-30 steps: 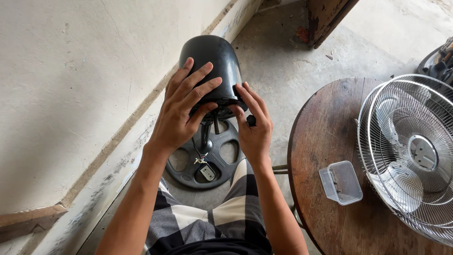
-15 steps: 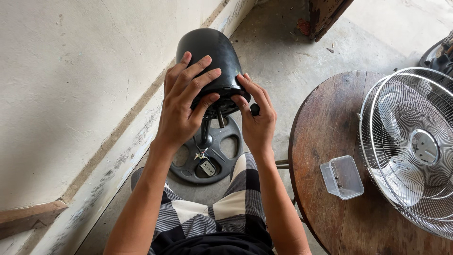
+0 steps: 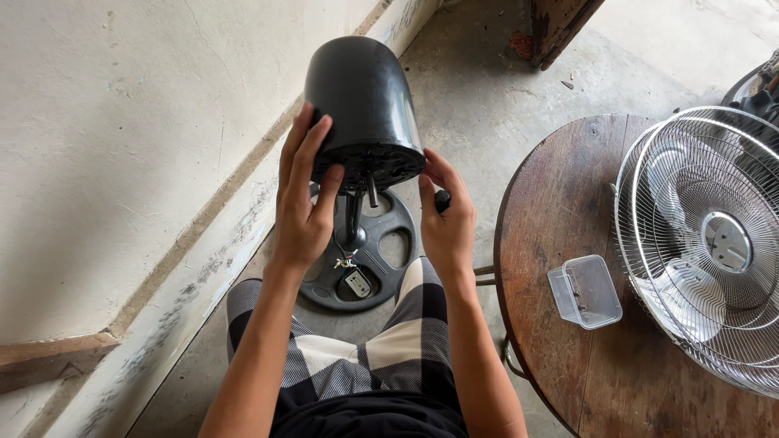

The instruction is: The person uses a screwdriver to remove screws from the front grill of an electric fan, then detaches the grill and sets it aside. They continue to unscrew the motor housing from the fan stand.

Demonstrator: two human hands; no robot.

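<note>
A black, rounded fan motor housing (image 3: 361, 105) stands tilted away from me on a short stand above a round black fan base (image 3: 388, 243) on the floor. My left hand (image 3: 302, 203) grips the housing's lower left rim, fingers spread up its side. My right hand (image 3: 445, 215) touches the lower right rim and pinches a small black knob (image 3: 442, 199). A thin wire with a small plug (image 3: 347, 261) hangs under the housing, and a small white part lies on the base.
A round dark wooden table (image 3: 560, 268) stands at my right, bearing a small clear plastic container (image 3: 586, 292) and a wire fan grille with blades (image 3: 714, 243). A pale wall runs along the left. My knees in checked shorts are below the base.
The housing has tilted up and away, showing more of its top. My left hand slid from the top down to its lower rim. The camera moved closer.
</note>
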